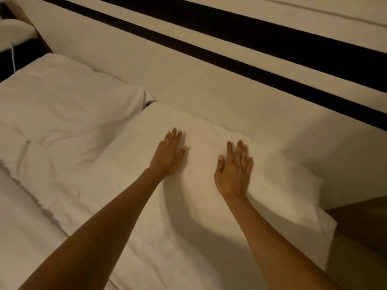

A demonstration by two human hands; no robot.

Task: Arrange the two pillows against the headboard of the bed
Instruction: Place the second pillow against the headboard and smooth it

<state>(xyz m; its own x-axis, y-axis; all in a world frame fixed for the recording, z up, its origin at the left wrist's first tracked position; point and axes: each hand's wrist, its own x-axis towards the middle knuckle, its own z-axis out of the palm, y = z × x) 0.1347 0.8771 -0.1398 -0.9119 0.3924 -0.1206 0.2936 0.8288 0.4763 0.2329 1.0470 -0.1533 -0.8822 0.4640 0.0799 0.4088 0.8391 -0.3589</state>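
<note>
Two bare forearms reached up from the 6 o'clock edge of the view, across the white bed cover [146, 237], toward the head of the bed. The left hand [169, 155] lay flat near the centre of the view, fingers straight and close together, gripping nothing, palm down on the near pillow [272, 185]. The right hand [235, 172] lay just to its 3 o'clock, also flat and released, fingers extended toward 12 o'clock on the same pillow. That pillow lay with its long edge touching the pale headboard [188, 76], which ran diagonally from 10 o'clock to 4 o'clock and carried a dark stripe [251, 45]. The far pillow [62, 101] sat at 9 o'clock, also against the headboard, its corner just beside the near pillow's end; whether the two touched could not be told. Judging from this, the step in hand was pressing and smoothing the near pillow into place. To do it well, both palms would press evenly and slide outward toward 3 o'clock and 9 o'clock, keeping the back edge snug to the headboard and level with the far pillow. Pushing harder on one side could skew the pillow or bunch its cover.
</note>
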